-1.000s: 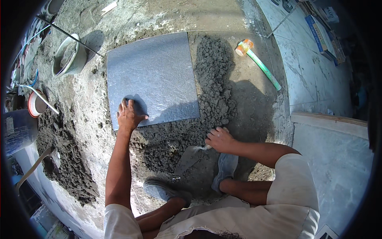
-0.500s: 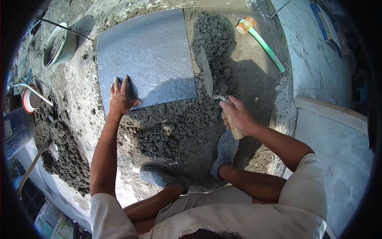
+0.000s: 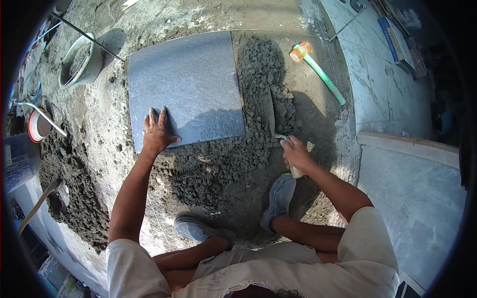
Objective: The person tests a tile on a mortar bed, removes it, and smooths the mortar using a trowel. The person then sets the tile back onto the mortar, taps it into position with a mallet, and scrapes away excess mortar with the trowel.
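Note:
A large square grey floor tile (image 3: 186, 84) lies on a bed of rough wet mortar (image 3: 208, 174). My left hand (image 3: 156, 133) rests on the tile's near-left part, its fingers spread flat on the surface. In my right hand (image 3: 296, 154) is a trowel (image 3: 273, 116), its wooden handle wrapped by closed fingers. The blade stands almost edge-on in the mortar mound (image 3: 261, 59) to the right of the tile, apart from the tile's right edge. Mortar partly hides the blade's lower edge.
A mallet (image 3: 318, 72) with an orange head and green handle lies at the far right. Strings run past the tile, near a metal rod (image 3: 89, 37). A bucket (image 3: 82, 62) and a basin (image 3: 39, 124) stand left. Pale marble tiles (image 3: 380, 89) border the right.
The trowel has moved right, away from the tile's edge and into the mortar mound. My left hand stays flat on the tile. The whole view has shifted slightly.

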A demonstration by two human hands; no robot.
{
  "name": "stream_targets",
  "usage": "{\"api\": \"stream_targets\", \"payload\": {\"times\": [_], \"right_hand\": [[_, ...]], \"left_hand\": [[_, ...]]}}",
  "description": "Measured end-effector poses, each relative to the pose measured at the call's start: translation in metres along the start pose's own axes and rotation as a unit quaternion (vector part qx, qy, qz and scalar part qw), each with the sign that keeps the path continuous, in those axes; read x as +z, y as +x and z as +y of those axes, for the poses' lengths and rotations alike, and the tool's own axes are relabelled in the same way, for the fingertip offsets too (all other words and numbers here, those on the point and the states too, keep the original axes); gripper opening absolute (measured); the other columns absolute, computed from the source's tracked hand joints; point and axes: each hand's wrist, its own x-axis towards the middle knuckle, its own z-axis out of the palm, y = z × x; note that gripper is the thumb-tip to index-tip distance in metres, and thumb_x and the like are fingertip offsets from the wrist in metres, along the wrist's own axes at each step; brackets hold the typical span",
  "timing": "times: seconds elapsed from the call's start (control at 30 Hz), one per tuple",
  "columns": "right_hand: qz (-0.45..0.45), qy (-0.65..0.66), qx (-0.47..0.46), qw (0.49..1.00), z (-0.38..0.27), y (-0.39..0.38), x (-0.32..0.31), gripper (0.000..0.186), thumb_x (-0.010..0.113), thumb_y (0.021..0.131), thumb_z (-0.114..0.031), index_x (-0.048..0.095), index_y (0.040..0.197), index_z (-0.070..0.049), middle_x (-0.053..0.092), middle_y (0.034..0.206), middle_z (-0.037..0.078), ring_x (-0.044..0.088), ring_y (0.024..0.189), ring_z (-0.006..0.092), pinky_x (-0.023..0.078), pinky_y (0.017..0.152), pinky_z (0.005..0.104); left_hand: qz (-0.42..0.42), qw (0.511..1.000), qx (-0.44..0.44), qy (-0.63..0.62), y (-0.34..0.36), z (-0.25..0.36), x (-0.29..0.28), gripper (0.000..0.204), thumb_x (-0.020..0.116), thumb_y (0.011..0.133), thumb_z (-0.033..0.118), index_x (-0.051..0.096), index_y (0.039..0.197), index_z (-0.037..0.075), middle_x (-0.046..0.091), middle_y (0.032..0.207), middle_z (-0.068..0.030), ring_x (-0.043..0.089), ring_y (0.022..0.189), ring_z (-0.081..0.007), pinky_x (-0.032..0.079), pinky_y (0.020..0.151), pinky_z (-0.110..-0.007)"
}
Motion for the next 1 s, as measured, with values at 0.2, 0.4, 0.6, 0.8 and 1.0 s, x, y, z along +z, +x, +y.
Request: {"api": "stream_targets", "payload": {"times": [0.2, 0.4, 0.6, 0.8, 1.0], "right_hand": [[-0.066, 0.055, -0.096, 0.992, -0.087, 0.049, 0.043, 0.063, 0.056, 0.095, -0.032, 0.029, 0.145, -0.003, 0.052, 0.067, 0.004, 0.05, 0.05, 0.014, 0.046, 0.044, 0.0321], [-0.066, 0.136, -0.08, 0.985, -0.093, 0.1, 0.04, 0.066, 0.055, 0.095, -0.03, 0.025, 0.147, -0.004, 0.053, 0.071, 0.006, 0.05, 0.051, 0.0151, 0.046, 0.044, 0.0337], [-0.05, 0.053, -0.066, 0.995, -0.093, 0.069, 0.023, 0.064, 0.056, 0.095, -0.031, 0.029, 0.146, -0.003, 0.052, 0.069, 0.007, 0.051, 0.051, 0.016, 0.045, 0.044, 0.0348], [-0.097, 0.059, -0.112, 0.987, -0.167, 0.115, 0.024, 0.029, 0.053, 0.096, -0.034, 0.051, 0.103, -0.006, 0.052, 0.068, 0.004, 0.05, 0.051, 0.0139, 0.046, 0.044, 0.0313], [-0.112, 0.09, -0.098, 0.985, -0.14, 0.126, 0.003, 0.03, 0.051, 0.097, -0.035, 0.053, 0.102, -0.005, 0.052, 0.068, 0.005, 0.05, 0.048, 0.0141, 0.045, 0.043, 0.0308]], "left_hand": [[-0.023, 0.999, -0.015, -0.034, -0.001, 0.001, -0.003, 0.126, 0.089, 0.056, 0.044, 0.015, 0.153, 0.016, 0.015, 0.152, -0.0323, 0.02, 0.138, -0.0506, 0.024, 0.115, -0.049], [-0.001, 0.999, -0.008, -0.034, -0.001, -0.004, -0.001, 0.125, 0.089, 0.055, 0.044, 0.015, 0.153, 0.017, 0.015, 0.152, -0.0323, 0.021, 0.137, -0.0519, 0.028, 0.114, -0.05], [-0.023, 0.999, -0.024, -0.025, -0.003, 0.001, -0.006, 0.127, 0.089, 0.055, 0.044, 0.014, 0.153, 0.017, 0.014, 0.153, -0.0317, 0.021, 0.138, -0.052, 0.03, 0.112, -0.051], [-0.015, 0.999, -0.015, -0.037, 0.003, 0.006, -0.002, 0.127, 0.09, 0.054, 0.043, 0.014, 0.153, 0.019, 0.013, 0.153, -0.0304, 0.02, 0.138, -0.0515, 0.029, 0.113, -0.051], [-0.015, 0.999, -0.028, -0.044, -0.003, 0.005, -0.005, 0.127, 0.09, 0.053, 0.042, 0.014, 0.153, 0.02, 0.012, 0.154, -0.0292, 0.018, 0.14, -0.0497, 0.029, 0.114, -0.05]]}}
